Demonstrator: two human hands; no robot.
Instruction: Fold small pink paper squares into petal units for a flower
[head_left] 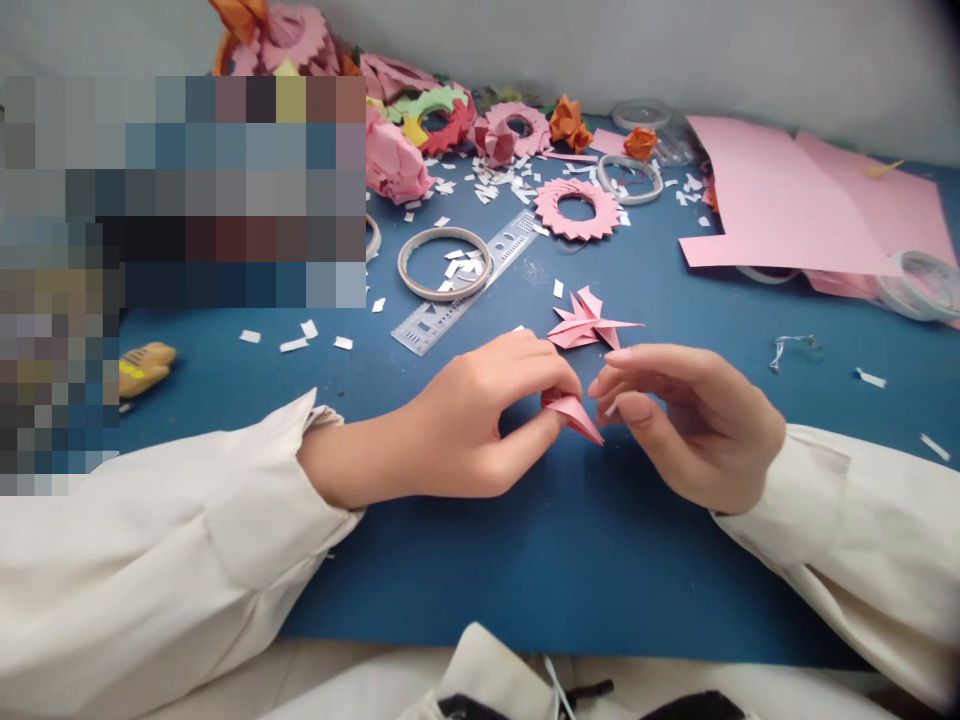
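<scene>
My left hand pinches a small folded pink paper piece between thumb and fingers, its pointed end aimed down and to the right. Just right of that tip is my right hand, with curled fingers and the thumb close to the index finger. A tiny white bit shows at its thumb tip, too small to name for certain. Behind both hands, a pink folded paper star shape with several points lies on the blue table.
A tape roll overlaps a clear ruler. Behind are a pink paper ring, another tape roll, white scraps and orange folded pieces. Large pink sheets lie at right, a yellow-brown object at left.
</scene>
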